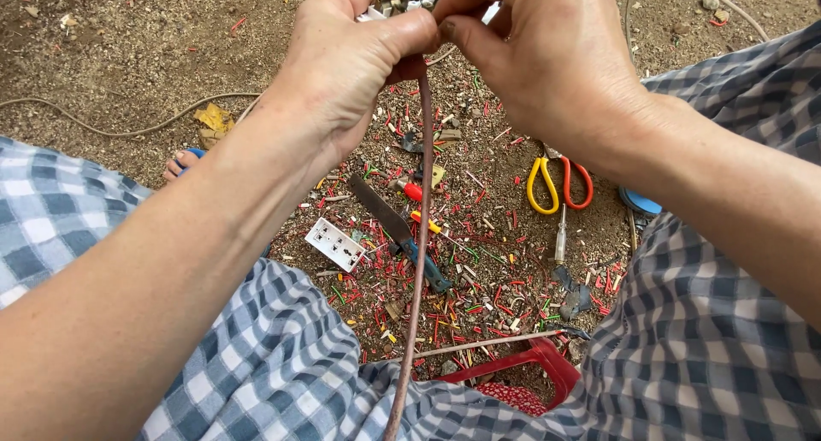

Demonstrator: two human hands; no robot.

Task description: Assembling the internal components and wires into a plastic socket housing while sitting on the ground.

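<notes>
— Socket piece (402, 0), small, white with metal parts: held at top edge of frame, pinched between both hands, upper part cut off by the frame.
— Left hand (355, 60)?
— Curled tight around the piece, thumb pressed against the right hand's fingertips. Right hand (547, 56) likewise closed, thumb and forefinger nipping the piece at its right side.
— Cable?
— Brown cable (419, 236) hanging from under the hands, running down between the knees, lower end cut off at bottom edge. Join between cable and piece hidden behind the left thumb.
— Ground below?
— Dirt littered with red and green wire offcuts (479, 295). White socket plate (335, 243), saw blade with blue grip (398, 231), yellow-and-red scissors (558, 183), screwdriver (560, 236). Red plastic stool (522, 377) partly covered by checked cloth (282, 364). Small items near the blade too blurred to identify.
</notes>
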